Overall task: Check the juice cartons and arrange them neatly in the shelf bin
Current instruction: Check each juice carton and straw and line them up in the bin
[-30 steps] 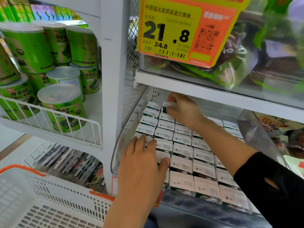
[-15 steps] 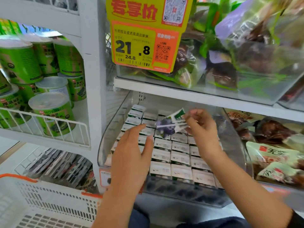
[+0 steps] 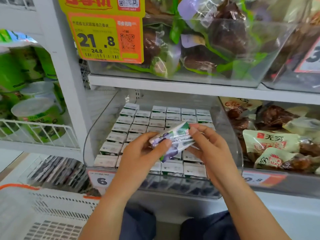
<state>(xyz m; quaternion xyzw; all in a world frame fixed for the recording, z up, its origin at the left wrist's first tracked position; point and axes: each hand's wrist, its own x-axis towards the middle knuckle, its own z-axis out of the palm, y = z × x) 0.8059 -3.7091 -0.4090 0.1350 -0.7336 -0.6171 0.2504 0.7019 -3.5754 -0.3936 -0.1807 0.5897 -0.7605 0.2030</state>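
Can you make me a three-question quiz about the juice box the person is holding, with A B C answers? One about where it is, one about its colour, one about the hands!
1. Where is the held carton?
A. Above the clear bin
B. In the white basket
C. On the top shelf

2. What fruit colour shows on the held carton?
A. Orange
B. Purple
C. Yellow

3. What grips the held carton?
A. Left hand only
B. Right hand only
C. Both hands

Answers:
1 A, it hangs over the rows of cartons in the bin.
2 B, purple fruit is printed on it.
3 C, each hand's fingers grip one end.
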